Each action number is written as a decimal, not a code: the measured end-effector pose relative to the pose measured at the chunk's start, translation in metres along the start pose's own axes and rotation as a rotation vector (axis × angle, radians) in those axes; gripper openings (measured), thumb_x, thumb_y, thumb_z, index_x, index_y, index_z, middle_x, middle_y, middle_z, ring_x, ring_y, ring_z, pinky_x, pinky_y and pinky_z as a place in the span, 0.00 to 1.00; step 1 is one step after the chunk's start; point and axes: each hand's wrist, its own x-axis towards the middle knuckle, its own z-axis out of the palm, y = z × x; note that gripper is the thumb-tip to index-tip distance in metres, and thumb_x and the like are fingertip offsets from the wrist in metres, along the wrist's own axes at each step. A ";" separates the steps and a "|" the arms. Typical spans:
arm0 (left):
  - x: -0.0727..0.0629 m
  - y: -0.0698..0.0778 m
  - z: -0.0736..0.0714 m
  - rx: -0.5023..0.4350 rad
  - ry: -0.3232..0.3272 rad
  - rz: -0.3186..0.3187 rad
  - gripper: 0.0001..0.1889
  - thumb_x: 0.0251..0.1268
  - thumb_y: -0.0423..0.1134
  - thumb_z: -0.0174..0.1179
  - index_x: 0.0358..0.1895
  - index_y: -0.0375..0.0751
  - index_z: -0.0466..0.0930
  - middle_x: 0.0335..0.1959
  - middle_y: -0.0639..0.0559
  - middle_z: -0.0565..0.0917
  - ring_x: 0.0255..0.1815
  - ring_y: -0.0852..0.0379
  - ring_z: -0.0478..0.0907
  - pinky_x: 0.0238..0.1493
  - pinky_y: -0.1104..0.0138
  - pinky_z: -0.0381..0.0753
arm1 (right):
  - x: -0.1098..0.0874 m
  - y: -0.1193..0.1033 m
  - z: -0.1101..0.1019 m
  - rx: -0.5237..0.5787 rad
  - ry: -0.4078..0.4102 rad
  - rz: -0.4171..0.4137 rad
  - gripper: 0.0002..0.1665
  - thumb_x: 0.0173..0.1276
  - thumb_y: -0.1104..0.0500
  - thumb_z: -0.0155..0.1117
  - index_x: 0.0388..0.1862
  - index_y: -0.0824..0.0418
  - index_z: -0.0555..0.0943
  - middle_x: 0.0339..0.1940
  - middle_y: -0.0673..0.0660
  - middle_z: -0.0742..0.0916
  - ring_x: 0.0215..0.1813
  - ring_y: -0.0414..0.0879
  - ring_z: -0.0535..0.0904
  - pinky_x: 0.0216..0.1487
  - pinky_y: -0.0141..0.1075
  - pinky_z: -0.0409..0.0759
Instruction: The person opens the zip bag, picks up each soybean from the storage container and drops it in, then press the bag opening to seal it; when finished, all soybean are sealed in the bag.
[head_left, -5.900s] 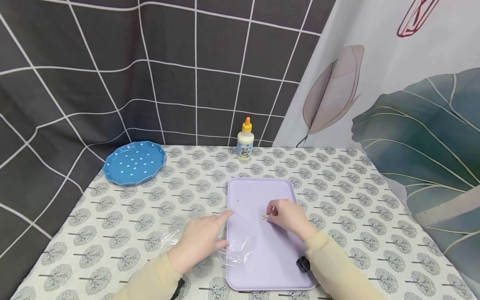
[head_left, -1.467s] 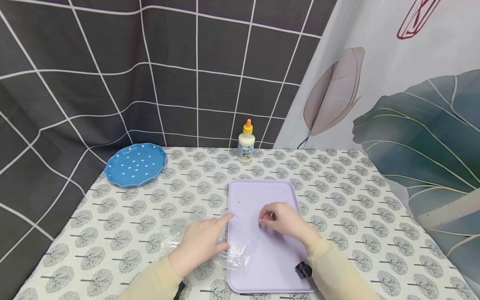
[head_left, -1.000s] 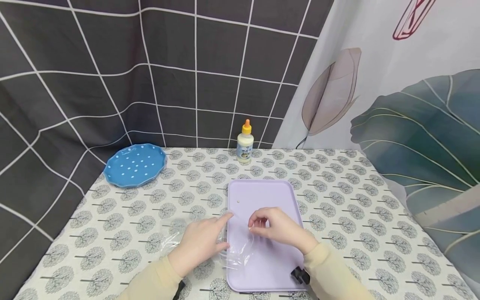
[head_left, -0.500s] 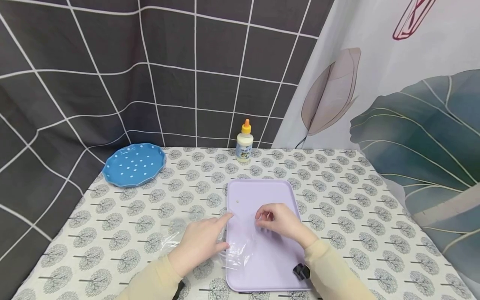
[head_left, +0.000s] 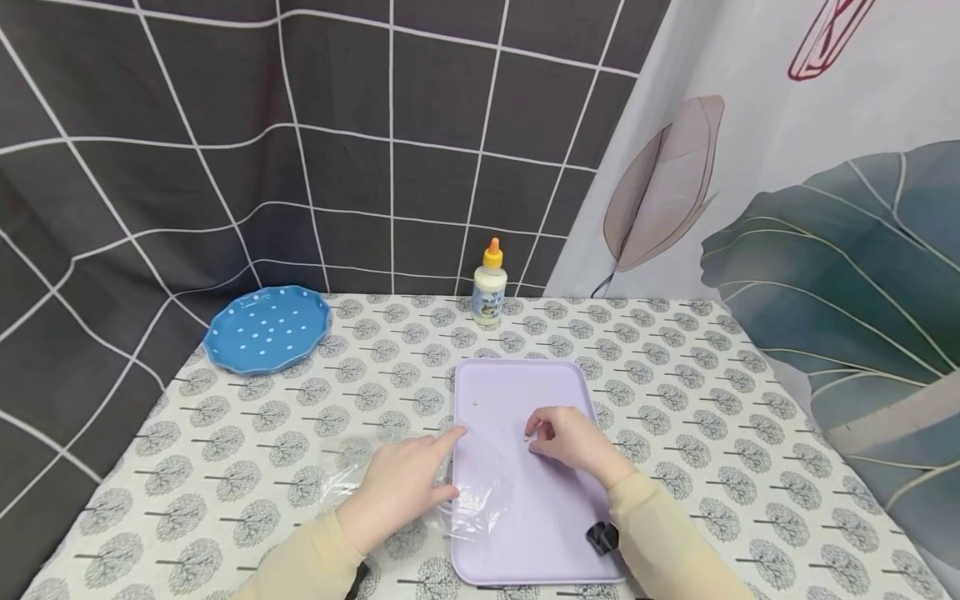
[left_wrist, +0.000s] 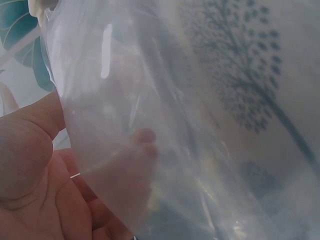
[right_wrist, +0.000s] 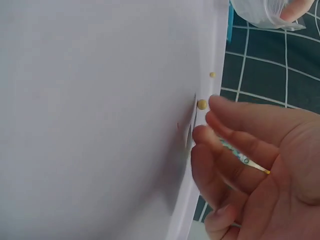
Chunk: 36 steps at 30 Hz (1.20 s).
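My left hand (head_left: 401, 483) holds a clear plastic bag (head_left: 480, 500), thumb and forefinger spread at its side over the left edge of the lilac tray (head_left: 540, 550). Through the film of the bag (left_wrist: 125, 90) in the left wrist view, bent fingers show blurred. Above the tray, my right hand (head_left: 570, 442) has its fingers loosely bent. At its fingertips lies a small round yellow bean (right_wrist: 201, 104), seen in the right wrist view with thumb and finger not clearly round it. Another yellow bean (head_left: 475, 403) sits near the tray's upper left.
Behind the tray stands a glue-style bottle (head_left: 489, 287) with a yellow cap and orange tip. A blue plate (head_left: 267, 329) with white dots is at the back left. The tree-print cloth (head_left: 712, 492) covers the table; a dark checked curtain (head_left: 337, 167) hangs behind.
My right hand moved left towards the bag about a second ago, then came back right to the bean. Fewer beans show there than at first. The left hand has stayed put.
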 end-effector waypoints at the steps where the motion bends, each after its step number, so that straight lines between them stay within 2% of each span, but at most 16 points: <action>1: 0.000 0.000 0.000 0.000 0.003 0.001 0.40 0.44 0.55 0.71 0.64 0.46 0.70 0.33 0.53 0.85 0.29 0.57 0.80 0.28 0.66 0.77 | 0.001 -0.001 0.001 -0.019 0.005 0.004 0.08 0.52 0.63 0.72 0.31 0.56 0.82 0.19 0.46 0.77 0.23 0.38 0.71 0.28 0.30 0.72; 7: -0.001 0.000 0.000 0.003 0.014 0.005 0.39 0.44 0.55 0.71 0.63 0.46 0.70 0.34 0.52 0.85 0.30 0.56 0.81 0.30 0.64 0.78 | 0.005 -0.006 0.004 -0.106 0.019 0.019 0.08 0.52 0.61 0.73 0.27 0.53 0.81 0.18 0.44 0.76 0.22 0.38 0.70 0.29 0.31 0.72; 11: -0.001 0.000 -0.001 0.002 0.009 0.002 0.39 0.45 0.55 0.71 0.63 0.46 0.70 0.34 0.52 0.85 0.30 0.55 0.81 0.29 0.64 0.78 | 0.007 -0.008 0.006 -0.146 0.031 0.027 0.08 0.52 0.62 0.73 0.25 0.51 0.80 0.19 0.43 0.78 0.24 0.37 0.71 0.33 0.34 0.74; 21: -0.001 0.000 0.000 0.000 -0.009 -0.010 0.40 0.45 0.55 0.70 0.64 0.45 0.70 0.35 0.51 0.85 0.30 0.56 0.81 0.28 0.66 0.77 | 0.006 -0.007 0.007 -0.176 0.044 0.024 0.09 0.52 0.62 0.72 0.22 0.50 0.80 0.19 0.42 0.79 0.24 0.36 0.71 0.34 0.35 0.74; 28: -0.001 0.001 0.000 -0.006 -0.011 -0.017 0.40 0.45 0.55 0.71 0.64 0.46 0.70 0.35 0.51 0.85 0.31 0.55 0.81 0.29 0.64 0.78 | 0.001 -0.010 0.008 -0.210 0.046 -0.018 0.09 0.52 0.60 0.71 0.20 0.50 0.79 0.18 0.41 0.79 0.24 0.35 0.71 0.33 0.33 0.74; 31: -0.002 0.000 0.001 -0.012 -0.016 -0.023 0.40 0.45 0.55 0.71 0.64 0.46 0.70 0.35 0.51 0.85 0.31 0.55 0.81 0.30 0.63 0.79 | -0.002 -0.012 0.008 -0.192 0.051 -0.027 0.09 0.55 0.59 0.70 0.21 0.49 0.79 0.17 0.40 0.78 0.23 0.35 0.71 0.31 0.30 0.73; 36: -0.001 0.000 0.001 -0.009 -0.009 -0.023 0.39 0.45 0.55 0.71 0.64 0.46 0.70 0.35 0.51 0.85 0.31 0.55 0.81 0.29 0.64 0.78 | -0.009 -0.018 0.003 -0.066 0.045 -0.059 0.05 0.58 0.58 0.69 0.25 0.49 0.81 0.18 0.40 0.79 0.20 0.34 0.71 0.24 0.28 0.72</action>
